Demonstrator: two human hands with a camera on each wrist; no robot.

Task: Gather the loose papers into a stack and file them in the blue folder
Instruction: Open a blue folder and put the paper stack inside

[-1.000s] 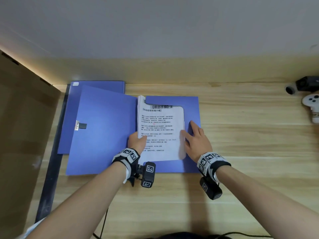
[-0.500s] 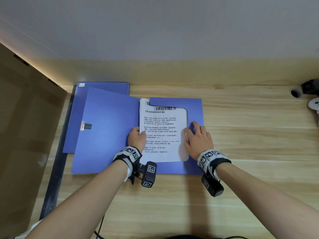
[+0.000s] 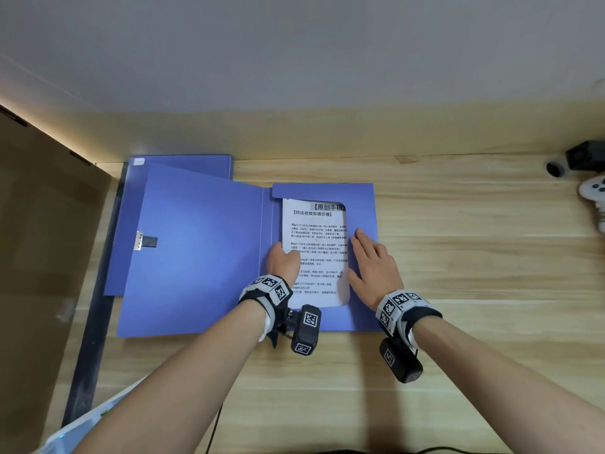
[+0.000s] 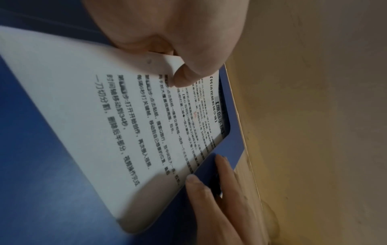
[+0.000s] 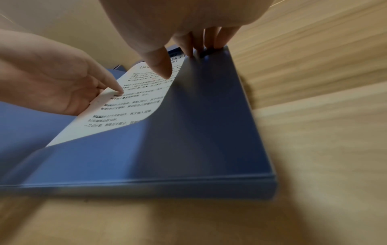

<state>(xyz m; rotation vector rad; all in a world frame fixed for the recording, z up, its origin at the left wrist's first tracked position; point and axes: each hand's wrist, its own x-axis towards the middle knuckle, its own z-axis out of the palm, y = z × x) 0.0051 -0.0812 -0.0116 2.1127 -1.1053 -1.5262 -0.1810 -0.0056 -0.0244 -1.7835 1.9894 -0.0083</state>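
Under my fingers (image 3: 358, 239): matt white printed papers (image 3: 314, 253), a smooth, faintly sheened blue plastic folder (image 3: 203, 257) with a metal clasp (image 3: 139, 240), on a pale wood-grain desk (image 3: 474, 257).

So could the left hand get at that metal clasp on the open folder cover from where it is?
Probably yes. The clasp lies exposed on the open cover, nothing over it, but the left hand is pinching the papers and must release them.
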